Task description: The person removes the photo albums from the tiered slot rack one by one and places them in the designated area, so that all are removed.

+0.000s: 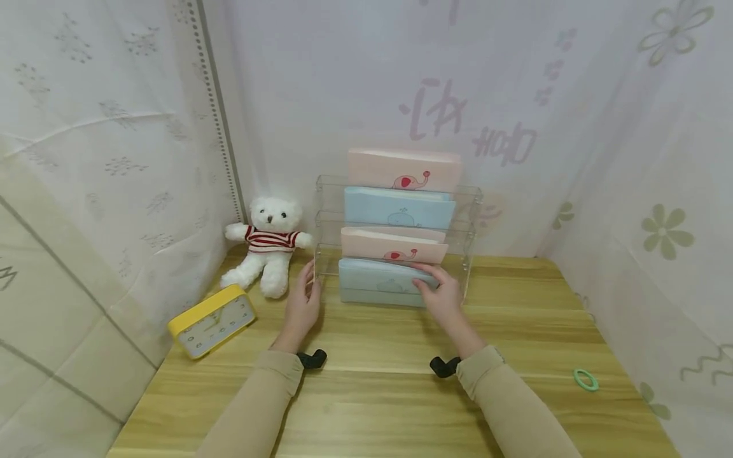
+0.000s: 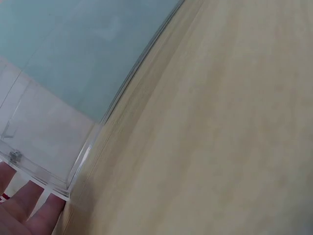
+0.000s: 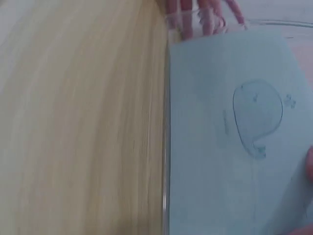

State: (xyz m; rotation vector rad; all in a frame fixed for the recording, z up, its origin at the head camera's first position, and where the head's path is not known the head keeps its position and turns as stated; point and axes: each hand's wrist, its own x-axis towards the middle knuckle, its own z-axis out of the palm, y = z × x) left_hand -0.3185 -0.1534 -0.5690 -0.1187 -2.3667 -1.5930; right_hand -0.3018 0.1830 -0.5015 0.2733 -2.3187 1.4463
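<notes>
The right hand (image 1: 446, 298) pinches the front blue booklet (image 1: 372, 280) between thumb and fingers, hiding its right end; the left hand (image 1: 301, 304), cut off in its wrist view, touches the side of a clear rack (image 1: 329, 222) with fairly straight fingers. Four booklets (image 1: 366, 166) — two blue, two pink — stand in it, between and beyond the hands. The front one bears an outlined whale (image 3: 257, 115). Left of the left hand: one white bear (image 1: 273, 242), one yellow clock (image 1: 214, 321).

Clear upright rack (image 1: 328, 229), pale-blue whale-print booklet (image 1: 372, 285) in lowest tier
</notes>
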